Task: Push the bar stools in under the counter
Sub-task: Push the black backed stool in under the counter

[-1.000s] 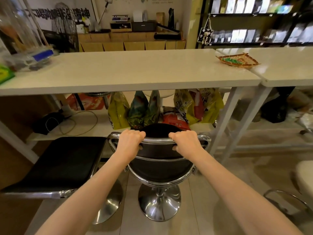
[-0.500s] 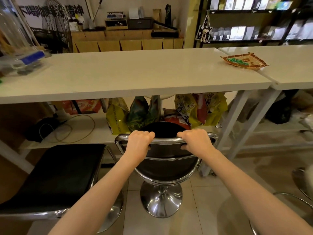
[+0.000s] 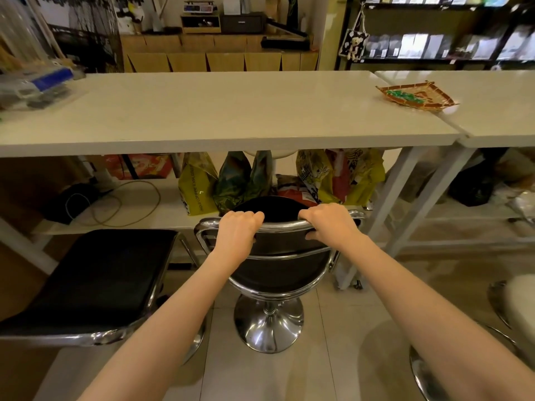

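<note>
Both arms out straight ahead of me. Left hand and right hand are each curled tight over the chrome top rail of the round bar stool, side by side with a gap between them. Grip is symmetric, neither hand nearer than the other.

Key relation: the counter lies straight beyond the knuckles, its long edge running across, square to my forearms. So my read is the push goes directly away from me, no sideways component.

The stool's backrest sits below the counter's front edge, and the chrome base is on the tile below and nearer than the hands. Looks partly in, not fully.

Beyond the hands, just past the seat: bags standing on the lower shelf. I'd expect the seat to meet them if it goes deep. Right of the right hand, the white counter leg is near the rail end; drifting right risks a clip.

Left of the left hand, 1 square black stool stands further out, likely next.
</note>
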### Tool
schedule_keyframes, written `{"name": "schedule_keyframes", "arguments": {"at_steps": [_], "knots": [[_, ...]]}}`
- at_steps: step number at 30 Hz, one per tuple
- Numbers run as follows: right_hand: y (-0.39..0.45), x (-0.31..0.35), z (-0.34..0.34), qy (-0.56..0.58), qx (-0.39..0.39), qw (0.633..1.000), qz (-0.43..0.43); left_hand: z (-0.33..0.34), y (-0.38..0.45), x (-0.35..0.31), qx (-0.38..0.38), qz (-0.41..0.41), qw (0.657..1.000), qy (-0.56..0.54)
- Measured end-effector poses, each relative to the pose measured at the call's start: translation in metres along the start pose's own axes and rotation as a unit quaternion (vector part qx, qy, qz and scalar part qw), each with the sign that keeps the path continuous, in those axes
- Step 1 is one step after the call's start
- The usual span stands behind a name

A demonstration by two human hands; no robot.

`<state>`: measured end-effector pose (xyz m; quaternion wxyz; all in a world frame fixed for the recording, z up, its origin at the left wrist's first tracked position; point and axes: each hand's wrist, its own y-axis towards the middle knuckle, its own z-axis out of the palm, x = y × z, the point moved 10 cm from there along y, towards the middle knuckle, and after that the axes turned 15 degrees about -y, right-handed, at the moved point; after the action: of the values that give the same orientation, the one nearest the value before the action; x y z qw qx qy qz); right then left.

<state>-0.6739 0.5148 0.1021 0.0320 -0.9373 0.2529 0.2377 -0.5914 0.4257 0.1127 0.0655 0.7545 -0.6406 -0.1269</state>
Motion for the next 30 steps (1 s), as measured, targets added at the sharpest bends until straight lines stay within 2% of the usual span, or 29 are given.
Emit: {"name": "schedule_keyframes", "arguments": {"at_steps": [3,8,11,13,15,18,25,30], "knots": [[0.0,0.001,0.0,0.008,-0.014,1.0,0.004,0.005,0.003,0.002,0.043,-0.011,0.999,0.032],[-0.009,-0.001,-0.011,0.065,-0.042,0.996,0.036,0.019,0.008,0.012,0.146,-0.07,0.986,-0.029],[-0.03,-0.014,-0.014,0.146,-0.042,0.986,0.072,0.017,0.007,0.009,0.149,-0.087,0.983,-0.064],[-0.05,-0.029,-0.014,0.161,-0.043,0.98,0.109,0.005,0.01,-0.011,0.105,-0.043,0.99,-0.089],[-0.075,-0.05,-0.012,0.167,-0.047,0.97,0.168,-0.004,0.016,-0.052,0.065,0.051,0.992,-0.097],[-0.12,-0.08,-0.007,0.169,-0.044,0.953,0.248,-0.006,0.024,-0.127,0.049,0.168,0.976,-0.128],[-0.262,-0.138,0.013,0.134,-0.013,0.929,0.345,0.008,0.016,-0.296,0.104,0.323,0.915,-0.219],[-0.382,-0.184,0.035,0.12,0.02,0.893,0.434,0.022,0.0,-0.41,0.146,0.375,0.878,-0.259]]}}
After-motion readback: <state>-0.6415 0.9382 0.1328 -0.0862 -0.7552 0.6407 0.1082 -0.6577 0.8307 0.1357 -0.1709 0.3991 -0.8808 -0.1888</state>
